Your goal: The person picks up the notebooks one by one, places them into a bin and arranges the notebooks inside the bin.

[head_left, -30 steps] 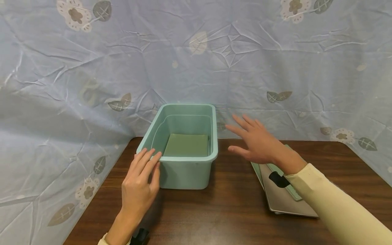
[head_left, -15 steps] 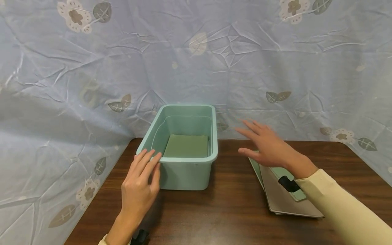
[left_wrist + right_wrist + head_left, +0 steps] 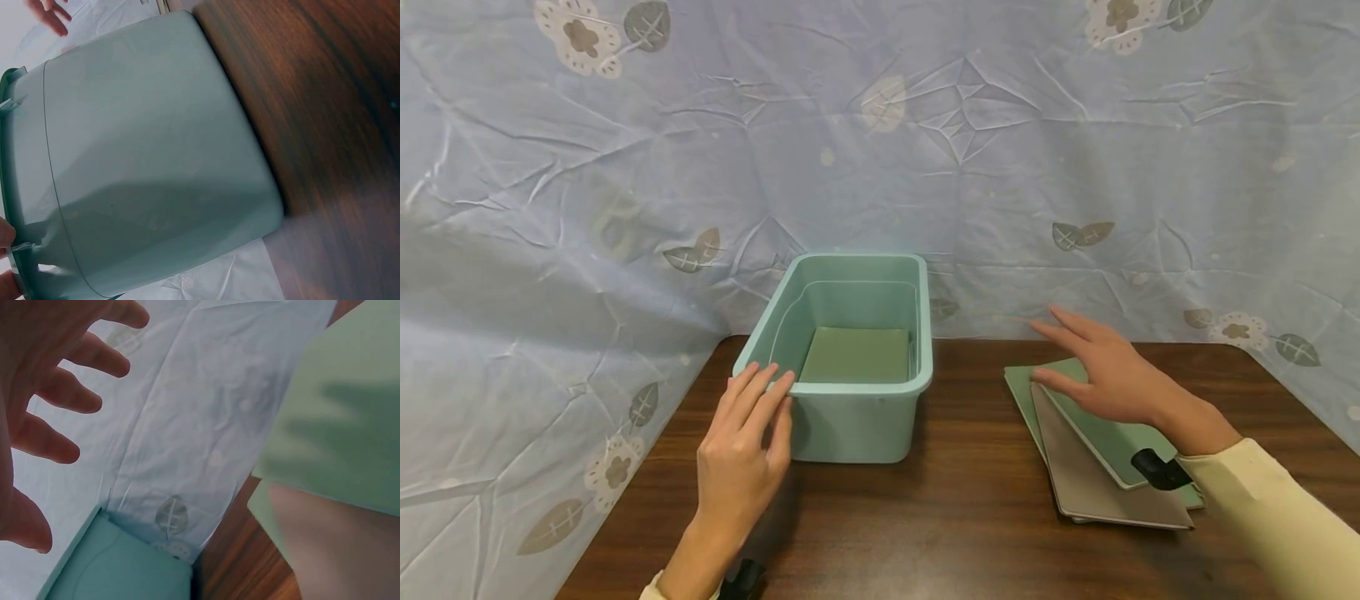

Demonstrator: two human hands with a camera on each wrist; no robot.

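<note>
At the near left corner of a light green plastic bin (image 3: 857, 425), my left hand (image 3: 741, 450) holds the rim, fingertips over the edge and thumb lower on the outside. In the left wrist view, fingertips (image 3: 6, 234) show right at the bin's rim. Inside the bin lies a flat olive-green notebook (image 3: 859, 354). My right hand (image 3: 1108, 375) hovers with spread fingers above a stack of notebooks: a pale green notebook (image 3: 1120, 442) on top, a beige notebook (image 3: 1082, 483) beneath, and a green notebook (image 3: 1018, 392) at the bottom. Nothing is in that hand.
Everything stands on a dark brown wooden table (image 3: 970, 517). Behind it hangs a wrinkled blue-grey cloth (image 3: 880, 167) with flower and leaf prints, also running down the left side. The bin's far end is close to this cloth.
My right hand has moved rightward and a little down, from beside the bin to over the notebook stack, uncovering more of it. My left hand and the bin have stayed put.
</note>
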